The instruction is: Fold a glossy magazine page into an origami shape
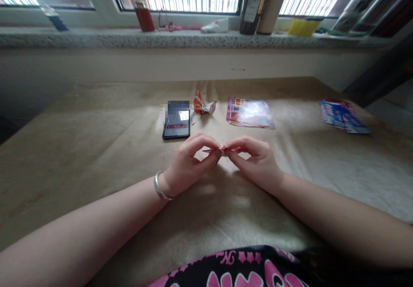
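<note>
Between both hands is a small folded piece of paper (223, 150), red and white, with a thin pointed end showing past the left fingers. My left hand (190, 160), with a silver bangle at the wrist, pinches one side of it between thumb and fingers. My right hand (256, 155) pinches the other side, its fingertips almost meeting the left ones. Most of the paper is hidden by the fingers. Just beyond the hands sits a folded paper crane (202, 105) in orange, red and white. A black phone (177, 121) lies left of the crane, its screen reflecting the window.
A stack of printed colour sheets (250, 113) lies behind my right hand. Blue and pink printed sheets (343, 117) are fanned near the right edge of the brown table (106, 162). The stone windowsill (122, 40) carries a red container (144, 18), a dark jar (254, 9) and a yellow box (303, 27).
</note>
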`<move>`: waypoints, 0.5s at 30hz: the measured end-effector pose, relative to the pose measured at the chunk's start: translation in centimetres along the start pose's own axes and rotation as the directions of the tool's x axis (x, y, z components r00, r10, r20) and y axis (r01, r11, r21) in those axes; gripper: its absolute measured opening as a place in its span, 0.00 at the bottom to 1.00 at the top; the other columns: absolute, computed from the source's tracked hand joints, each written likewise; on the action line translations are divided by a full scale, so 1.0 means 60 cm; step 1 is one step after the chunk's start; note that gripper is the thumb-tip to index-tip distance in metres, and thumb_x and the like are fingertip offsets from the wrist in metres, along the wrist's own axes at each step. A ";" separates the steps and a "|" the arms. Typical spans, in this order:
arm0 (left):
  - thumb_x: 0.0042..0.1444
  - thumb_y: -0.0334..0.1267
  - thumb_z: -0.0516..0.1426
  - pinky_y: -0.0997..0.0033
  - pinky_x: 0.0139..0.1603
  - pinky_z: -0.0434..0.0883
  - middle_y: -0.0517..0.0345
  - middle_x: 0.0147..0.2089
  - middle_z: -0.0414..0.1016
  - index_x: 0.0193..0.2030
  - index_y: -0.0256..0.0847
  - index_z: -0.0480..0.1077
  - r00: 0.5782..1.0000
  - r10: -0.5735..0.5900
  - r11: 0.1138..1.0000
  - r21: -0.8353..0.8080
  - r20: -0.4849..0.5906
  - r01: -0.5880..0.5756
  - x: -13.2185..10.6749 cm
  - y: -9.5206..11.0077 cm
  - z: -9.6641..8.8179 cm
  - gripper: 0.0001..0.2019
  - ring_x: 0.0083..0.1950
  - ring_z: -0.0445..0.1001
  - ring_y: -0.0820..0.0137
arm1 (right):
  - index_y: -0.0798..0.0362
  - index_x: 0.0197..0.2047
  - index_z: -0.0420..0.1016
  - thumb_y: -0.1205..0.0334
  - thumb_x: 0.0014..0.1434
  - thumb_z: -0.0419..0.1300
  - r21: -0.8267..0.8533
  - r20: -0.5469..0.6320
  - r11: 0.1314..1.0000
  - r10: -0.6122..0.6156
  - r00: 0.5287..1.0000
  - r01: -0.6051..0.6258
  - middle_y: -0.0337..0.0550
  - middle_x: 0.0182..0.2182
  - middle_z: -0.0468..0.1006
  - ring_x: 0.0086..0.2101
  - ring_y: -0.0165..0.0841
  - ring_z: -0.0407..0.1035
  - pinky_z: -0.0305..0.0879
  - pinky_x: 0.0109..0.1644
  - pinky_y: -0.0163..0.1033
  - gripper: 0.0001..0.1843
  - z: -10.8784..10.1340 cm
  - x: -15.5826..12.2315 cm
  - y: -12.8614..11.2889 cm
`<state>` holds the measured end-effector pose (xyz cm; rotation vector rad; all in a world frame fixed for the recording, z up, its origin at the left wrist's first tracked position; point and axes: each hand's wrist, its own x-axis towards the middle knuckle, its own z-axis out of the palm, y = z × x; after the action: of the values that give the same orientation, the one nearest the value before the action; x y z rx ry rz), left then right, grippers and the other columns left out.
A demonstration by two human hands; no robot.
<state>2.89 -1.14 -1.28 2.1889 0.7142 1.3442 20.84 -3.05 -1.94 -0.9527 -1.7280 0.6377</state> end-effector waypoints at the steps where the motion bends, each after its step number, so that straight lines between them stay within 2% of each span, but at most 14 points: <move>1: 0.55 0.26 0.57 0.74 0.38 0.70 0.58 0.33 0.71 0.35 0.38 0.69 1.000 0.012 1.000 0.025 0.007 -0.012 0.001 0.002 0.000 0.04 0.36 0.71 0.74 | 0.51 0.34 0.75 0.67 0.54 0.60 -0.020 0.008 1.000 -0.007 1.000 0.007 0.38 0.30 0.78 0.31 0.28 0.72 0.73 0.35 0.34 0.03 0.000 -0.001 -0.001; 4: 0.54 0.27 0.56 0.73 0.36 0.70 0.58 0.33 0.70 0.34 0.38 0.69 0.999 0.035 0.996 0.079 0.038 -0.038 0.000 0.004 0.000 0.04 0.35 0.70 0.73 | 0.51 0.34 0.74 0.68 0.54 0.59 -0.073 0.045 0.995 -0.063 0.997 0.066 0.39 0.32 0.77 0.33 0.29 0.72 0.73 0.35 0.35 0.04 -0.003 0.000 -0.004; 9: 0.55 0.28 0.55 0.72 0.38 0.70 0.57 0.34 0.70 0.36 0.39 0.68 0.997 0.057 0.996 0.065 0.042 -0.060 -0.001 0.005 -0.001 0.04 0.36 0.70 0.73 | 0.50 0.33 0.73 0.70 0.54 0.58 -0.127 0.079 0.976 -0.166 0.983 0.175 0.39 0.30 0.76 0.33 0.29 0.71 0.73 0.34 0.35 0.06 -0.007 0.004 -0.011; 15: 0.54 0.26 0.55 0.73 0.39 0.71 0.58 0.34 0.71 0.35 0.39 0.68 0.998 0.039 0.997 0.063 0.045 -0.041 0.000 0.003 -0.001 0.05 0.36 0.70 0.73 | 0.50 0.35 0.72 0.69 0.55 0.58 -0.086 0.066 0.979 -0.180 0.981 0.186 0.39 0.31 0.75 0.32 0.29 0.70 0.72 0.33 0.35 0.05 -0.005 0.002 -0.010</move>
<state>2.88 -1.28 -1.17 2.2867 0.7095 1.3058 20.90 -3.29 -1.31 -0.8324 -1.8852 0.4730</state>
